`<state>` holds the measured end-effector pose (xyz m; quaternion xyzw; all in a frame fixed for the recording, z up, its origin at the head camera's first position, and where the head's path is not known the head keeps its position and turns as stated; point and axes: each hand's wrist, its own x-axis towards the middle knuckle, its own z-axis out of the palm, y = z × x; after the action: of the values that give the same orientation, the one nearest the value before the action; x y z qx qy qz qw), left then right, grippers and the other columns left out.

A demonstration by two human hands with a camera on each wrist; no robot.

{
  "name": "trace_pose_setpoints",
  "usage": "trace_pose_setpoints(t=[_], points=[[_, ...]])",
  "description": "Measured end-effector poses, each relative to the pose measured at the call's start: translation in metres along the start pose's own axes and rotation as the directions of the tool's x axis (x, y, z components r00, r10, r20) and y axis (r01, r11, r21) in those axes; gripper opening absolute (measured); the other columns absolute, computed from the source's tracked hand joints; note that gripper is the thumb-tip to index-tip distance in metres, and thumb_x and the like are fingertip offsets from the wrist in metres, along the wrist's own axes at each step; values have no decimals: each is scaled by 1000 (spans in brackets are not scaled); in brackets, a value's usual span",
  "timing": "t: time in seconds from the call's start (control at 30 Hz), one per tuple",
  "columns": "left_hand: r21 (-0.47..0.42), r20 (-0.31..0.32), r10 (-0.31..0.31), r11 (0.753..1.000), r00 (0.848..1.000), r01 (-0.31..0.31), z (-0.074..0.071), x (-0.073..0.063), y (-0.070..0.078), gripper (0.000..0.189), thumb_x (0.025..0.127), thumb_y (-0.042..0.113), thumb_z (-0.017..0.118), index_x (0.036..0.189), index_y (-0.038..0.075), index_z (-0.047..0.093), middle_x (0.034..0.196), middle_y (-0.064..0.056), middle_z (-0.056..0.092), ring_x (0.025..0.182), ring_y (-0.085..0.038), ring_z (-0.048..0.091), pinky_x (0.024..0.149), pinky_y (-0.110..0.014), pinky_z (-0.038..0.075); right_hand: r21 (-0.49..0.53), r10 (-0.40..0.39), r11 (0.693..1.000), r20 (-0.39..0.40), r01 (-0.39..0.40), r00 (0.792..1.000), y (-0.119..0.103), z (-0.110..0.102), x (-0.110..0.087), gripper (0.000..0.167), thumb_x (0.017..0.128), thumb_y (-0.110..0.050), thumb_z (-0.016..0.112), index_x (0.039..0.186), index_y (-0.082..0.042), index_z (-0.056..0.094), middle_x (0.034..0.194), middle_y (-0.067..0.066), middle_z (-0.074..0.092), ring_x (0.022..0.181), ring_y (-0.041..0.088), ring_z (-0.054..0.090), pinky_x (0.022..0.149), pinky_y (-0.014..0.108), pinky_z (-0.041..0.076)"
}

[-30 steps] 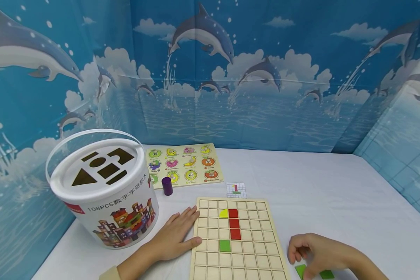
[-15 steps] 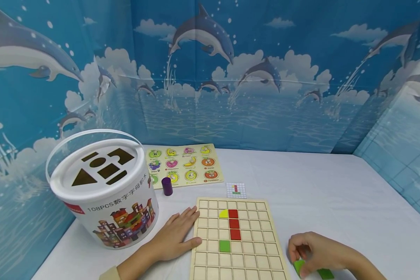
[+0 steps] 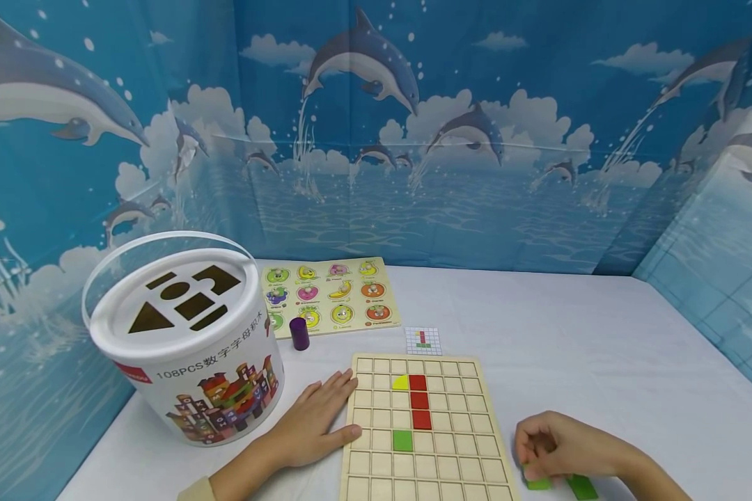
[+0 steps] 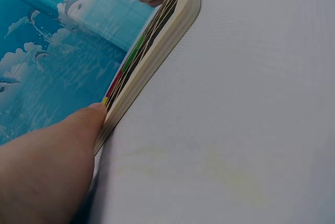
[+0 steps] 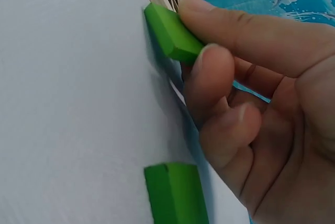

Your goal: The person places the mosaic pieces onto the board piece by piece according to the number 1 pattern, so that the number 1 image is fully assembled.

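A wooden grid board lies on the white table, bearing a yellow quarter-round tile, several red square tiles in a column and one green square tile. My left hand rests flat beside the board, fingertips and thumb touching its left edge. To the right of the board, my right hand pinches a green square tile between thumb and fingers. That tile looks tilted and lifted in the right wrist view. A second green tile lies on the table close under this hand.
A small printed pattern card lies behind the board. Farther left are a purple cylinder block, a fruit puzzle board and a white lidded bucket with cut-out shapes. A dolphin curtain hangs behind the table.
The right thumb and fingers have closed on the nearer green tile, which has tilted and shifted slightly. The left hand and the tiles on the board stay as they were.
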<state>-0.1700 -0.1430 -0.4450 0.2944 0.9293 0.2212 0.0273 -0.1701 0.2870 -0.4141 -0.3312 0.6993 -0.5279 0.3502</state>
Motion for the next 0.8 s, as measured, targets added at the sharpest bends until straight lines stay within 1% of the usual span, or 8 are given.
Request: trace_pose_setpoints(t=[0.03, 0.07, 0.1, 0.13, 0.2, 0.27, 0.53, 0.8], points=[[-1, 0, 0, 1000, 1000, 0, 0, 0, 0, 78, 98, 60, 40, 154, 8, 27, 161, -8, 20, 147, -27, 18, 116, -54, 13, 1, 5, 1000, -2, -5, 1000, 0, 1, 1, 9, 93, -3, 64, 92, 5, 59, 64, 20, 47, 53, 2, 46, 45, 16, 42], [-1, 0, -1, 1000, 1000, 1, 0, 0, 0, 78, 98, 61, 40, 155, 8, 27, 161, -7, 20, 147, -26, 18, 116, -54, 13, 5, 6, 1000, -2, -6, 1000, -1, 1, 2, 9, 93, -3, 63, 92, 5, 59, 63, 20, 47, 48, 8, 44, 44, 16, 41], [-2, 1, -2, 1000, 1000, 2, 0, 0, -1, 78, 98, 61, 40, 155, 9, 27, 161, -7, 20, 147, -26, 18, 116, -54, 13, 7, 4, 1000, -1, -4, 1000, -1, 1, 3, 9, 93, -3, 63, 92, 5, 58, 64, 25, 44, 44, 14, 41, 43, 17, 40], [-2, 1, -2, 1000, 1000, 2, 0, 0, -1, 78, 98, 61, 40, 155, 9, 27, 161, -7, 20, 147, -26, 18, 116, -54, 13, 9, 2, 1000, 0, -2, 1000, -1, 2, 5, 9, 93, -3, 63, 93, 4, 58, 64, 26, 43, 43, 21, 40, 42, 17, 40], [-2, 0, -1, 1000, 1000, 1, 1, 0, -1, 78, 98, 61, 40, 155, 8, 27, 161, -8, 20, 147, -26, 18, 116, -54, 13, 1, -6, 1000, -1, 6, 1000, -2, 2, 7, 8, 92, -3, 64, 93, 3, 58, 64, 26, 43, 44, 35, 37, 44, 16, 43], [-1, 2, -2, 1000, 1000, 2, 1, 0, -1, 78, 98, 61, 40, 155, 9, 27, 161, -8, 20, 147, -26, 17, 116, -53, 12, 0, -16, 1000, 1, 16, 1000, -3, 2, 10, 8, 92, -3, 64, 93, 3, 59, 64, 27, 44, 47, 42, 36, 45, 16, 45], [-11, 11, -3, 1000, 1000, 3, -1, 0, 1, 78, 98, 61, 39, 155, 9, 26, 161, -8, 20, 147, -26, 17, 117, -53, 12, 53, -78, 996, 45, 75, 996, -4, 1, 21, 9, 93, 2, 61, 95, 9, 55, 67, 31, 42, 48, 46, 34, 44, 19, 43], [-13, 9, -5, 1000, 1000, 5, -1, 0, 1, 79, 98, 61, 40, 155, 8, 26, 161, -8, 20, 147, -26, 17, 117, -53, 12, 47, -90, 995, 38, 88, 995, -8, 3, 31, 10, 93, 2, 61, 96, 10, 56, 68, 32, 44, 48, 46, 35, 45, 19, 43]])
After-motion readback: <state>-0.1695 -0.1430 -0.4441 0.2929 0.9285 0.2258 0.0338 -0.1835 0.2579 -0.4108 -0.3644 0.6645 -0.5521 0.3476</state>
